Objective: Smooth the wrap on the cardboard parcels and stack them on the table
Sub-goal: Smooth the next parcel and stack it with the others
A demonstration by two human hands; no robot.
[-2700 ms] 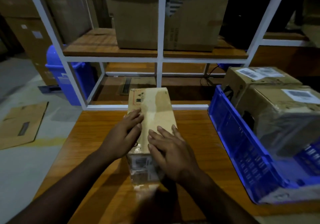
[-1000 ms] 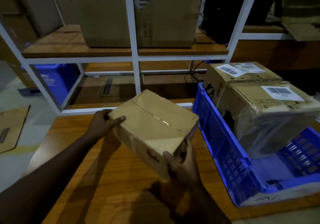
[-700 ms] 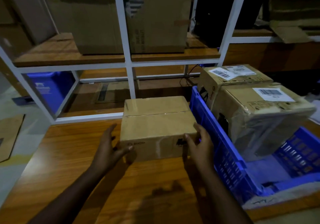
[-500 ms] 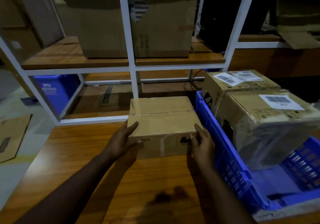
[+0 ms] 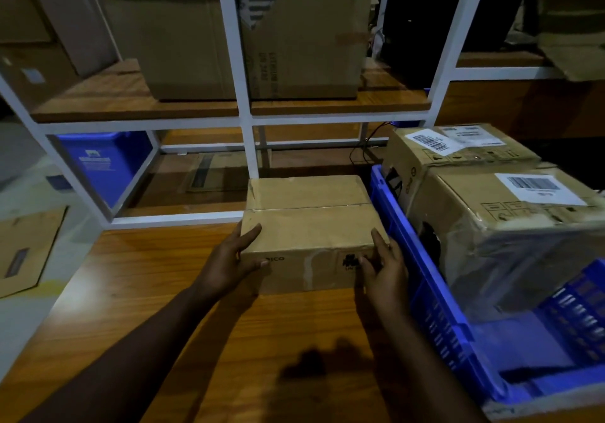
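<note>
Head view: I see a wrapped parcel [image 5: 311,226] sitting flat on the table [image 5: 137,291], toward the far edge, just beside the left wall of a blue crate [image 5: 435,308]. Its top has a tape seam running left to right; glossy wrap shows on the near face, w/ some print I can't read in full.

Left hand [image 5: 229,265] clasps the parcel's near-left corner: fingers up over the top edge, thumb across the near face. Right hand [image 5: 383,268] clasps the near-right corner the same way, fingers along the right side, thumb on the near face by the dark print. Both forearms reach in from the table's near edge.

The crate takes up the table's right side. Inside it are two more boxes, one w/ a barcode label at the far end [image 5: 458,150] and a bigger one nearer me [image 5: 510,226], also labelled, w/ cloudy wrap over its near face. The two boxes touch.

Past the table's far edge stands a white rack [image 5: 242,118] w/ wood shelves. A big carton [image 5: 262,29] sits on the upper shelf. A blue bin [image 5: 104,160] stands on the floor behind the rack, left. A flat piece of cardboard [image 5: 26,252] lies on the floor off the table's left edge. Light is dim, so fine detail is hard to tell.
</note>
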